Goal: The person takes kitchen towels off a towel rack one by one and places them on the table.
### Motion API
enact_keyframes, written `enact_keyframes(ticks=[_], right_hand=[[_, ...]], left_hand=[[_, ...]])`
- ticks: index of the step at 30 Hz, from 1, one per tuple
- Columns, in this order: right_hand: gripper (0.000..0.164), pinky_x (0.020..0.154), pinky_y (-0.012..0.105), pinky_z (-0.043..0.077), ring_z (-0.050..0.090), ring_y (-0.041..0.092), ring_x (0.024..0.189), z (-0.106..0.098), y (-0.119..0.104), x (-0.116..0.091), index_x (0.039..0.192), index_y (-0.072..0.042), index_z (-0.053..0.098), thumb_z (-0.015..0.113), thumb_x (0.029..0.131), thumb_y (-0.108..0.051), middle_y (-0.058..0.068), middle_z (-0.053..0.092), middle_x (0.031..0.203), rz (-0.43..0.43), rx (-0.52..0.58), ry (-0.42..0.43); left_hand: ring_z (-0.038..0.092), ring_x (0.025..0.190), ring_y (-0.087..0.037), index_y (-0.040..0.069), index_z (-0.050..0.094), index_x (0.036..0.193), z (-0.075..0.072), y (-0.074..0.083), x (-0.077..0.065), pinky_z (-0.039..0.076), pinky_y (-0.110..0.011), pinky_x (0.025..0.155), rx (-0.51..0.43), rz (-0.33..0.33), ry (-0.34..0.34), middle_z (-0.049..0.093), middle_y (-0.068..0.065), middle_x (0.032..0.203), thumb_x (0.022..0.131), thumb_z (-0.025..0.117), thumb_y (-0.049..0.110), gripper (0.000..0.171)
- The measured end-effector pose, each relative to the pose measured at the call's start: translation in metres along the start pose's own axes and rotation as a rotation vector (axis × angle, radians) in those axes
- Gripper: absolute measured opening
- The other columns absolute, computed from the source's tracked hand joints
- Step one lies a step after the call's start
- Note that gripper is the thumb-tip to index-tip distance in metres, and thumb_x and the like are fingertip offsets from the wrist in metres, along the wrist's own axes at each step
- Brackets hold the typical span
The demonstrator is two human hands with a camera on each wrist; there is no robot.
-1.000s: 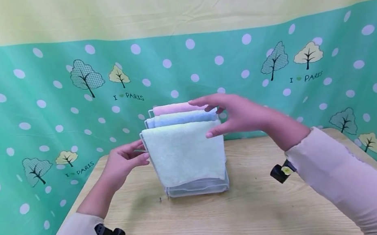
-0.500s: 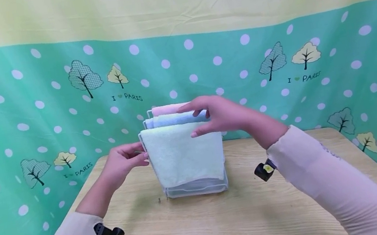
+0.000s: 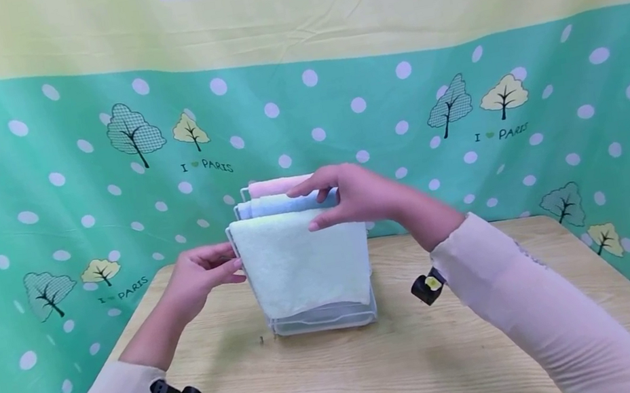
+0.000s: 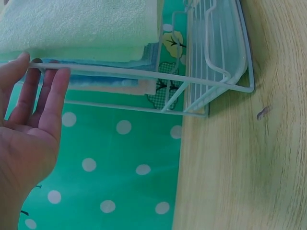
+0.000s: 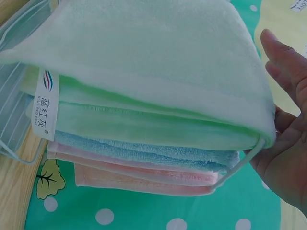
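Observation:
A white wire towel rack (image 3: 325, 322) stands on the table with three towels over its bars. The pale green towel (image 3: 301, 267) hangs in front, the blue towel (image 3: 276, 205) behind it, the pink towel (image 3: 276, 187) at the back. My left hand (image 3: 195, 281) pinches the rack's left side wire (image 4: 120, 72) between thumb and fingers. Over the top edge of the green towel hovers my right hand (image 3: 361, 196), fingers spread and loosely bent, holding nothing. In the right wrist view its fingers lie beside the green towel's folded edge; contact there is unclear.
A light wooden table (image 3: 345, 384) carries the rack. Behind and at both sides hangs a green dotted curtain (image 3: 362, 141) with printed trees. A white label (image 5: 45, 105) sticks out from the green towel's side. A small dark mark (image 4: 262, 113) lies near the rack's base.
My right hand has moved left over the towels' tops. My left hand keeps its place on the rack's side. The whole head view has shifted slightly.

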State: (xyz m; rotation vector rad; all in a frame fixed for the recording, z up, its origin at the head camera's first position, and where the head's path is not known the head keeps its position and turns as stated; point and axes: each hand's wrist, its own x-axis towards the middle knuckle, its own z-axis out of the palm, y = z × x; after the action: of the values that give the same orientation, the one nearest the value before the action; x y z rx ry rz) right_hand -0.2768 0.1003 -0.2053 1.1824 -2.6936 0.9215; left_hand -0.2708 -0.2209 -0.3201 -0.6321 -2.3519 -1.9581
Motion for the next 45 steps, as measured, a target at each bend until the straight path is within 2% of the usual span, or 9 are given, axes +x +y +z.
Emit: enact_keyframes(ticks=[6,12,19,26,33,40,45], right_hand=[[0.053,0.077,0.029,0.055,0.055,0.016,0.096,0.007,0.000,0.004,0.128,-0.019,0.066,0.084,0.079,-0.024,-0.004,0.063,0.119,0.008,0.025,-0.008],[0.050,0.078,0.028,0.055,0.059,0.017,0.091,0.009,0.000,0.010,0.127,-0.016,0.067,0.083,0.079,-0.022,-0.001,0.066,0.111,0.000,0.036,-0.008],[0.045,0.069,0.028,0.054,0.058,0.018,0.082,0.009,0.001,0.013,0.120,-0.017,0.071,0.085,0.078,-0.023,-0.002,0.067,0.097,0.052,0.043,-0.017],[0.047,0.057,0.027,0.043,0.049,0.020,0.068,0.013,0.001,0.016,0.121,-0.017,0.071,0.085,0.077,-0.025,0.001,0.063,0.088,0.053,0.041,-0.024],[0.044,0.057,0.027,0.044,0.052,0.019,0.069,0.011,-0.006,0.021,0.118,-0.017,0.073,0.085,0.077,-0.026,0.000,0.063,0.083,0.045,0.009,-0.049],[0.037,0.058,0.026,0.043,0.052,0.018,0.069,0.015,-0.011,0.026,0.112,-0.018,0.075,0.086,0.077,-0.025,-0.001,0.063,0.077,0.024,0.001,-0.081],[0.036,0.059,0.025,0.044,0.054,0.016,0.070,0.018,-0.011,0.029,0.112,-0.016,0.075,0.084,0.078,-0.024,-0.004,0.068,0.081,0.017,0.001,-0.094]], left_hand=[[0.069,0.095,-0.023,0.001,0.065,0.123,-0.001,0.000,-0.001,0.060,-0.043,0.080,-0.031,-0.011,-0.011,0.071,-0.004,0.109,0.089,0.072,0.010,0.036],[0.070,0.093,-0.024,0.001,0.065,0.123,-0.003,0.000,-0.001,0.060,-0.043,0.080,-0.013,-0.018,-0.008,0.072,-0.005,0.108,0.090,0.072,0.011,0.036],[0.070,0.093,-0.025,0.001,0.065,0.123,-0.002,-0.001,0.002,0.060,-0.043,0.081,-0.023,-0.021,-0.021,0.072,-0.006,0.109,0.089,0.072,0.012,0.036],[0.070,0.091,-0.024,0.000,0.067,0.122,-0.001,0.000,0.002,0.060,-0.043,0.080,-0.041,-0.006,-0.025,0.072,-0.005,0.106,0.089,0.072,0.008,0.034],[0.070,0.090,-0.023,-0.001,0.067,0.121,-0.002,0.000,0.003,0.060,-0.042,0.079,-0.040,-0.003,-0.026,0.073,-0.005,0.105,0.089,0.071,0.006,0.033],[0.070,0.089,-0.022,0.004,0.070,0.117,-0.002,0.000,0.003,0.060,-0.042,0.079,-0.052,-0.003,-0.023,0.073,-0.003,0.103,0.089,0.071,0.005,0.029],[0.070,0.091,-0.022,-0.001,0.067,0.121,-0.002,-0.001,0.004,0.060,-0.042,0.079,-0.049,-0.007,-0.024,0.073,-0.002,0.105,0.089,0.071,0.006,0.032]])
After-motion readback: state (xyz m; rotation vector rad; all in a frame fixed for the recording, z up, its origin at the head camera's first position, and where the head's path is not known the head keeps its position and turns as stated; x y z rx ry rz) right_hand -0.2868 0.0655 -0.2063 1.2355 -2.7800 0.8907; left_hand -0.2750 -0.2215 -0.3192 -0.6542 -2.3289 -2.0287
